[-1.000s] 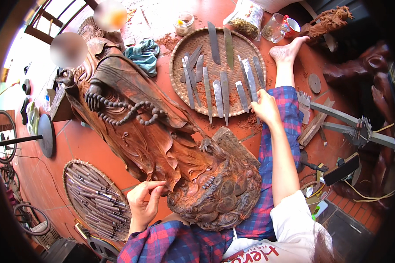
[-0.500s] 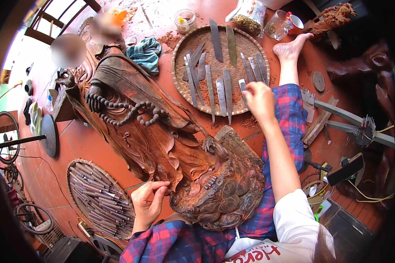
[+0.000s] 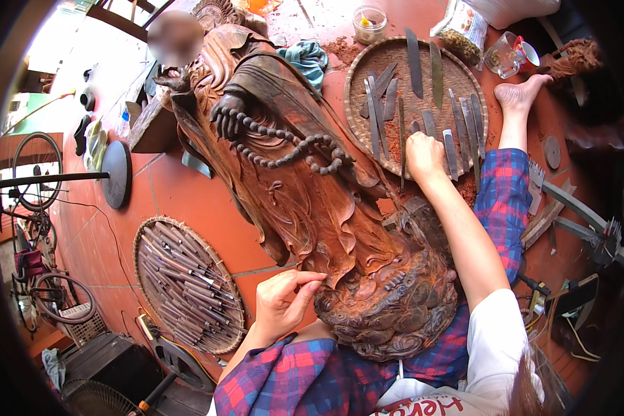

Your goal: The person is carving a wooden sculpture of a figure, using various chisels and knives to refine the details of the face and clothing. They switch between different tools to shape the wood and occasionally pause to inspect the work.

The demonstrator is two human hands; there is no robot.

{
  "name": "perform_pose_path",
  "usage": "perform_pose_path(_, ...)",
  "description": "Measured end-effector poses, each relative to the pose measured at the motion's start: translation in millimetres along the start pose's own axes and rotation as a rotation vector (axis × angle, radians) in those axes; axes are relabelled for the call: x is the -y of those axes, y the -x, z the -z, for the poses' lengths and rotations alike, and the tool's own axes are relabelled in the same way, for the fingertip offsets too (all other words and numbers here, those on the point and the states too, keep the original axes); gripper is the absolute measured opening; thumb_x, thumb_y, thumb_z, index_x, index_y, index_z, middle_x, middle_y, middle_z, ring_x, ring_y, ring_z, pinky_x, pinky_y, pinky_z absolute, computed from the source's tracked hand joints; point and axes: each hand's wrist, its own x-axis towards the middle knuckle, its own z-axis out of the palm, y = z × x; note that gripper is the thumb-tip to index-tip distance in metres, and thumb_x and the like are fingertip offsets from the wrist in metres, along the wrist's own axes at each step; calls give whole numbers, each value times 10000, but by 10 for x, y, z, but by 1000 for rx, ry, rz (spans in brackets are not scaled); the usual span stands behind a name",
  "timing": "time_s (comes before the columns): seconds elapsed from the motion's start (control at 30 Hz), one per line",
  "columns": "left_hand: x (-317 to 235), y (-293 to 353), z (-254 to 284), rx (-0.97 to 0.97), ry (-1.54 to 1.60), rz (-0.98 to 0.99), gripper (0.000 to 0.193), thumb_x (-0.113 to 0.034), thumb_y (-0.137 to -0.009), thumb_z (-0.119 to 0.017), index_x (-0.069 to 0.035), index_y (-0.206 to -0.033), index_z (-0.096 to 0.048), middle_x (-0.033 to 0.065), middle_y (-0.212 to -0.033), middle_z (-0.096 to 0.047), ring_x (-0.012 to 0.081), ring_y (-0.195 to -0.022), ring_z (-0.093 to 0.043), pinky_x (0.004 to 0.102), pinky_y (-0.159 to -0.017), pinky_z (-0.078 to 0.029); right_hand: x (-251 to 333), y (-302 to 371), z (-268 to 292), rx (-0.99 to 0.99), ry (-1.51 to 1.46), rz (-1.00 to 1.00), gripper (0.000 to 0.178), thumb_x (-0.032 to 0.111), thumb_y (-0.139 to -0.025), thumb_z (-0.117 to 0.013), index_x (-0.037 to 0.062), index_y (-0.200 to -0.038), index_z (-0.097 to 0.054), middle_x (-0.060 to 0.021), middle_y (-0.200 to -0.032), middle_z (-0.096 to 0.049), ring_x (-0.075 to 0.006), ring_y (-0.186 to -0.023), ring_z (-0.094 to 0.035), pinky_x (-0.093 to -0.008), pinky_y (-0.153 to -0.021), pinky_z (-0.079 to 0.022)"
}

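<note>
A large carved wooden statue (image 3: pixel 284 187) lies slantwise before me, a bead string (image 3: pixel 284 142) carved across it. Its knobbly base (image 3: pixel 395 312) rests against my lap. Beside the carved robe's lower hem is my left hand (image 3: pixel 284 301), thumb and forefinger pinched together; whatever lies between them is too small to make out. My right hand (image 3: pixel 426 158) is closed low over a round woven tray (image 3: pixel 367 69) of flat metal blades. The end of one blade (image 3: pixel 414 127) shows just past its knuckles, while its fingertips are hidden. Just right of it lies a pale-tipped blade (image 3: pixel 450 154).
An oval basket (image 3: pixel 187 284) of wooden-handled chisels stands at left, near a round black disc (image 3: pixel 116 175) on a rod. Beyond the tray are a plastic tub (image 3: pixel 369 26), a teal cloth (image 3: pixel 305 61) and a glass mug (image 3: pixel 503 57). A phone (image 3: pixel 573 295) is mounted at right.
My right hand has let go of the pale-tipped blade, now on the tray, and shifted left onto other blades. The view has swung left. My left hand keeps its pinch by the hem.
</note>
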Motion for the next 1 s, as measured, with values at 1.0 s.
perform_pose_path(1.0, -495, -690, 48, 81, -351, -342, 611, -220, -855, -703, -75, -1410, -492, 49, -750, -645, 204, -646, -652, 322, -585, -514, 459, 1078, 1607, -16, -1811, 235, 244, -16, -730, -773, 19, -763, -534, -153, -945, -649, -185, -868, -663, -288, -728, -529)
